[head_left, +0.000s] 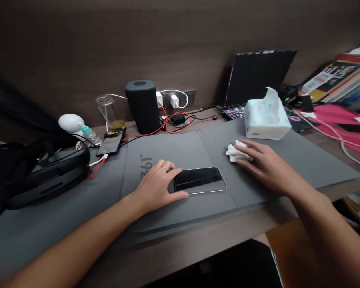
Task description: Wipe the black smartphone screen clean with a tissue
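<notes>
A smartphone [200, 179] lies flat with its dark screen up on a grey desk mat [180, 149]. My left hand [158, 185] grips the phone's left end, thumb along the near edge and fingers at the far edge; a ring sits on one finger. To the right of the phone, my right hand [264, 163] has its fingers closed on a crumpled white tissue [237, 152], low over the mat. Behind that hand stands a tissue pack [267, 120] with one sheet sticking up.
At the back are a black speaker [142, 107], a glass jar [106, 112], tangled cables [178, 122] and an open laptop [259, 78]. Another phone [111, 142] and a black headset [51, 180] lie at left. Books [342, 80] are piled at right.
</notes>
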{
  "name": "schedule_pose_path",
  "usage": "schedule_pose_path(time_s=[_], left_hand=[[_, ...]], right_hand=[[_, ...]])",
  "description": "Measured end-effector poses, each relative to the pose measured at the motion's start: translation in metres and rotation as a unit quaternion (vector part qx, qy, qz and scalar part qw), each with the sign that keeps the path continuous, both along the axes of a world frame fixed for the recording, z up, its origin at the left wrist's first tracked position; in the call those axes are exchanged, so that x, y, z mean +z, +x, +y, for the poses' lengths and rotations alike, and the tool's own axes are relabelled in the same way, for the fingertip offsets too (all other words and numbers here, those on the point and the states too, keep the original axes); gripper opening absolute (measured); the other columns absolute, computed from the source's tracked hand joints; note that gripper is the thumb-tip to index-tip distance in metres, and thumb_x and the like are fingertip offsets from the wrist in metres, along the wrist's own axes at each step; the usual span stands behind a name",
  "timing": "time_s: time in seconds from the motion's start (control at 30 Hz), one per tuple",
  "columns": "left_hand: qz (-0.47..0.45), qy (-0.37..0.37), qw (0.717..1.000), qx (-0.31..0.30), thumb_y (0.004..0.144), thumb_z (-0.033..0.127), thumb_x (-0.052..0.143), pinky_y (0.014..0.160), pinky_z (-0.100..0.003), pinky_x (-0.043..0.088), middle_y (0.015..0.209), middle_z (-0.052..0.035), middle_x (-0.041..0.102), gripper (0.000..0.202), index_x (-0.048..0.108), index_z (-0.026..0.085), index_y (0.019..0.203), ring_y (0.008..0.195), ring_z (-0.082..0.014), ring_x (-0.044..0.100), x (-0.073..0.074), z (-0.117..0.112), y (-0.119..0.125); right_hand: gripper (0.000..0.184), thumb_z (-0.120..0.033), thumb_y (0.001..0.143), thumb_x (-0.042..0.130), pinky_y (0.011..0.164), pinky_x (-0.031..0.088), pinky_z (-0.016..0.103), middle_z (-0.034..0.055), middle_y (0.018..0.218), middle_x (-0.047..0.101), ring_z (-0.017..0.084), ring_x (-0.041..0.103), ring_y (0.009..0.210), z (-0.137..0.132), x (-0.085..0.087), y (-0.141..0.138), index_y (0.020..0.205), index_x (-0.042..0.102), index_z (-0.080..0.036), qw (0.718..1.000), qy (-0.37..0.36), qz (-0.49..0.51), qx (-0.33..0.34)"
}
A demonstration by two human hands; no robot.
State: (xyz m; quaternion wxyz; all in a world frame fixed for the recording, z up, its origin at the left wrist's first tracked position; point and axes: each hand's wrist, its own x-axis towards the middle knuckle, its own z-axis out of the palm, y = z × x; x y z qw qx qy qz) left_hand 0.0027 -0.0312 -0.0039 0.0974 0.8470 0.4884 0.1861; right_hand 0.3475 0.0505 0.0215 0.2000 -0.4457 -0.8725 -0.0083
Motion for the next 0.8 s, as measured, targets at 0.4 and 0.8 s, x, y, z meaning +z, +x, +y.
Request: schedule_pose_path(time_s=[0.4, 0.8], left_hand=[[-0.041, -0.018, 0.999, 0.003, 0.082, 0.06, 0.065, 0.092, -0.044, 0.048, 0.114, -0.0077, 0.059, 0.056, 0.06, 0.02, 0.121, 0.103, -0.026, 0.052, -0.001, 0.001, -0.001], [-0.049, -0.026, 0.998, -0.006, 0.079, 0.057, 0.068, 0.095, -0.045, 0.048, 0.118, -0.0102, 0.058, 0.065, 0.057, 0.017, 0.129, 0.104, -0.0266, 0.051, 0.002, 0.0, -0.003]], right_hand=[[0.034, -0.041, 0.098, 0.042, 0.083, 0.054, 0.043, 0.0118, 0.106, 0.068, 0.025, 0.066, 0.094, 0.001, 0.007, -0.023, 0.106, 0.069, -0.022, 0.999, -0.031, -0.003, 0.041], [0.022, -0.039, 0.096, 0.048, 0.072, 0.056, 0.035, 0.008, 0.099, 0.066, 0.022, 0.066, 0.086, -0.048, 0.007, -0.064, 0.102, 0.064, -0.026, 0.989, -0.102, 0.071, 0.077]])
